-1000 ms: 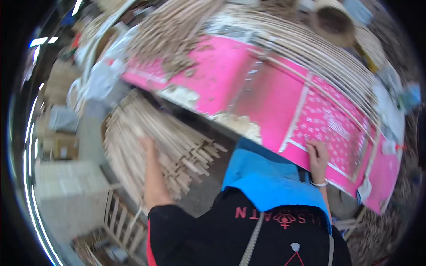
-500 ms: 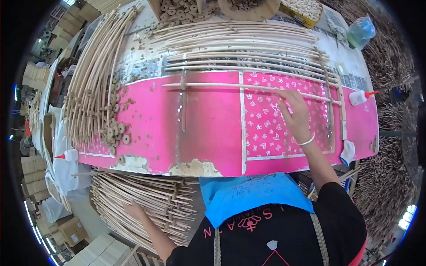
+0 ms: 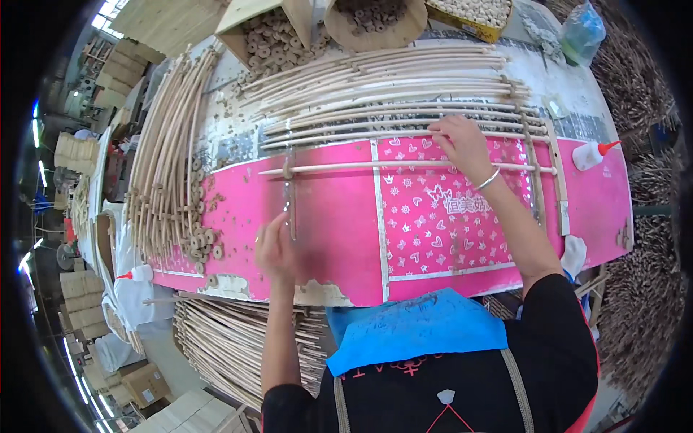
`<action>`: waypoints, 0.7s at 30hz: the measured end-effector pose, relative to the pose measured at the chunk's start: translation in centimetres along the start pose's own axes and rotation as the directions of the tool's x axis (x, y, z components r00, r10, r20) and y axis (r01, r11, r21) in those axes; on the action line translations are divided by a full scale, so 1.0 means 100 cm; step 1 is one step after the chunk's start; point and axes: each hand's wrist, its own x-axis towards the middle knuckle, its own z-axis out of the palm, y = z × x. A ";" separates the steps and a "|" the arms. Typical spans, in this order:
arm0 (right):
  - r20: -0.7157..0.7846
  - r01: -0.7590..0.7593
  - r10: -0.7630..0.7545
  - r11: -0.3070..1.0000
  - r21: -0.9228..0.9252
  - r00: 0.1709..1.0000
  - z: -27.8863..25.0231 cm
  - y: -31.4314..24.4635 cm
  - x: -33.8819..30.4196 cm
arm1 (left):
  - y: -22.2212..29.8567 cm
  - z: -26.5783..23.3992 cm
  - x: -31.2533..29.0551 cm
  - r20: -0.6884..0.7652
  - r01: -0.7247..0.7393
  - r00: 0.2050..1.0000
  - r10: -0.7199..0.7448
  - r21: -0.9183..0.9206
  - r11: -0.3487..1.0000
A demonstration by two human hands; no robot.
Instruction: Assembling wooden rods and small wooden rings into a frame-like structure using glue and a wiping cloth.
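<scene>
My right hand [image 3: 464, 146] is over the far half of the pink sheet, thumb and fingers apart. Its fingertips are at the nearest rod of a row of pale wooden rods [image 3: 390, 135]. Below it, a single wooden rod [image 3: 346, 168] lies crosswise, with a small brown wooden ring [image 3: 289, 168] around it near its left end. My left hand [image 3: 274, 252] hovers over the sheet's near left part, fingers reaching forward and loosely bent. No rod is in it. A narrow upright strip [image 3: 292, 206] lies just beyond its fingertips.
A wooden stop bar [image 3: 558, 177] stands at the rods' right ends. Bundled rods [image 3: 166, 151] and loose wooden rings [image 3: 198, 245] lie at left. Glue bottles [image 3: 588, 156] stand at both sides. Open boxes of rings [image 3: 271, 40] are at the back; more rods [image 3: 238, 346] lie below the table's edge.
My left hand has come up from the rods below the table to over the pink sheet. My right hand has left the single rod for the row behind it. The view has shifted slightly.
</scene>
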 end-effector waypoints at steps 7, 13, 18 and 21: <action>0.091 0.094 -0.093 0.996 -0.002 0.991 0.004 0.019 0.012 | -0.106 0.038 0.074 -0.184 0.170 0.969 -0.166 0.005 0.985; 0.101 0.127 -0.128 0.992 0.011 0.987 0.003 0.020 0.015 | -0.199 -0.012 0.075 -0.271 0.231 0.959 -0.088 0.559 0.796; 0.151 -0.013 -0.019 0.978 0.208 0.988 -0.017 0.004 0.018 | -0.207 -0.079 0.080 -0.215 0.345 0.937 -0.275 0.461 0.817; 0.132 -0.030 -0.005 0.964 0.265 0.991 -0.033 -0.007 0.019 | -0.210 -0.115 0.068 -0.226 0.319 0.944 -0.240 0.439 0.840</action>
